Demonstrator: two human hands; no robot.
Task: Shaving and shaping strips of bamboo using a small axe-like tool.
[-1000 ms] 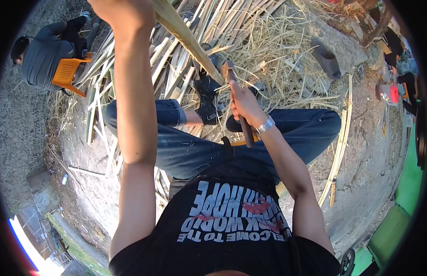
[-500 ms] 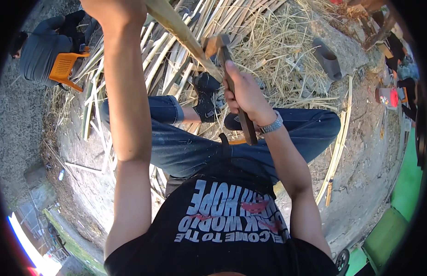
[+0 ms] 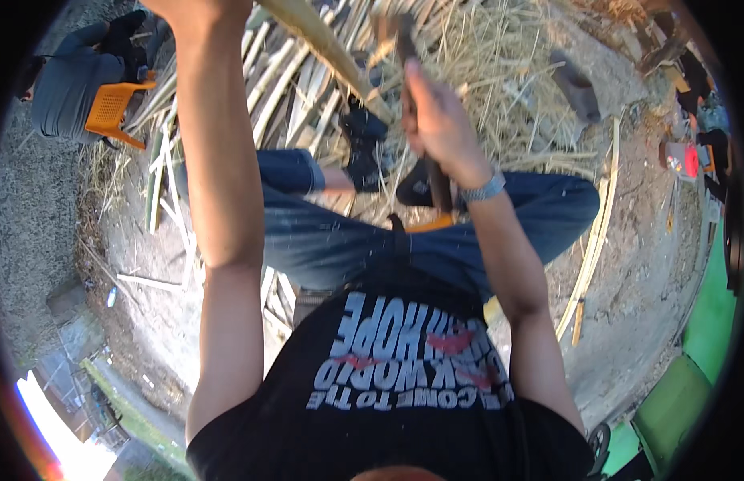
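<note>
On my feed, rough grey-brown ground [image 3: 640, 248] carries a loose heap of long, pale split-wood strips [image 3: 277, 82], beside it a tangle of thin straw-coloured shavings [image 3: 500, 68]; I also see narrow pale slats [image 3: 594, 240] at right and an orange plastic chair [image 3: 111, 111].

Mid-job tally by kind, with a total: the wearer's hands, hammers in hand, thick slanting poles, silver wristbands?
Left hand plus right hand: 2
Hammer, gripped: 1
Thick pole: 1
Silver wristband: 1
Total: 5
</note>
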